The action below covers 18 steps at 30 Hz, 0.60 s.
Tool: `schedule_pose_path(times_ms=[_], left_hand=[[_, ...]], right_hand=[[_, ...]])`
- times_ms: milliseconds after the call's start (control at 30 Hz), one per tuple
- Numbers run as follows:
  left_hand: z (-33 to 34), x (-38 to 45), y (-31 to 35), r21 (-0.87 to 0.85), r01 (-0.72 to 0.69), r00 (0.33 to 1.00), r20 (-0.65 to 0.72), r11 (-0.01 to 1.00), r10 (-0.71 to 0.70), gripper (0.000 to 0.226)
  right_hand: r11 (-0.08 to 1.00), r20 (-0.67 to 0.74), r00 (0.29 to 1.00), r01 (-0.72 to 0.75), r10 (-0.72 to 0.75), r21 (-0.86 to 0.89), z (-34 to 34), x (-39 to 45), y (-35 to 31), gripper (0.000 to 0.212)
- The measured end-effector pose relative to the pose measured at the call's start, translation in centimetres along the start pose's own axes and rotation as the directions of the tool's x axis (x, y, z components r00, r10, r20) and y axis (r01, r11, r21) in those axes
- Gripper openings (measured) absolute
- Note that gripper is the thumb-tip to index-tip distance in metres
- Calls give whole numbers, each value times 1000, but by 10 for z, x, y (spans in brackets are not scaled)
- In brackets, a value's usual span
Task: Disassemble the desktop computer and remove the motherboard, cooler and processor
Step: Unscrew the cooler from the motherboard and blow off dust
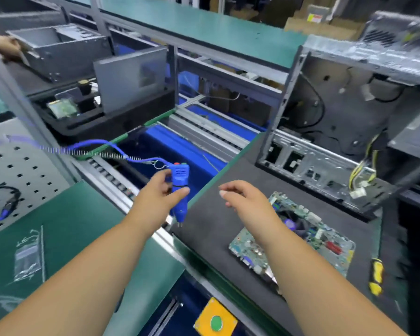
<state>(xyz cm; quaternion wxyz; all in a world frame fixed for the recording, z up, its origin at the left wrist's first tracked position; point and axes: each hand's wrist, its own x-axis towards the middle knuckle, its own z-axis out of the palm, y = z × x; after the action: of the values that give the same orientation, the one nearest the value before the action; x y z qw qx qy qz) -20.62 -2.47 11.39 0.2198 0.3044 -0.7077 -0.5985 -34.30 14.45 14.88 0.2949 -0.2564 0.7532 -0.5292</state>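
Observation:
My left hand [159, 194] grips a blue electric screwdriver [180, 187] that hangs on a blue coiled cord, tip pointing down over the gap beside the black mat. My right hand [244, 197] hovers open above the mat, fingers relaxed, holding nothing. Under and right of my right forearm lies the green motherboard [325, 241], flat on the black mat [209, 229]. The opened grey computer case [330, 132] stands behind it at the right, with loose yellow and black cables hanging inside.
A yellow-and-black screwdriver [375, 275] lies on the mat at the right. Small plastic bags [27, 260] sit on the green table at the left. Another case [58, 49] and another person's hand [5, 47] are at the far left. A blue bin [160, 146] sits below the roller track.

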Motion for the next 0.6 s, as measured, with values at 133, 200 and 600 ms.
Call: schedule_pose_path(times_ms=[133,200,600], left_hand=[[61,-8,33,-128,-54,973,218,990,81,75],[92,-14,47,-97,-90,947,300,991,115,82],[181,-10,83,-83,-208,913,341,975,224,64]], right_hand=[[977,75,997,-34,19,210,-39,-8,-5,24],[957,146,989,-18,-25,288,-56,-11,-7,36],[870,-49,976,213,-214,446,-125,-2,12,28]])
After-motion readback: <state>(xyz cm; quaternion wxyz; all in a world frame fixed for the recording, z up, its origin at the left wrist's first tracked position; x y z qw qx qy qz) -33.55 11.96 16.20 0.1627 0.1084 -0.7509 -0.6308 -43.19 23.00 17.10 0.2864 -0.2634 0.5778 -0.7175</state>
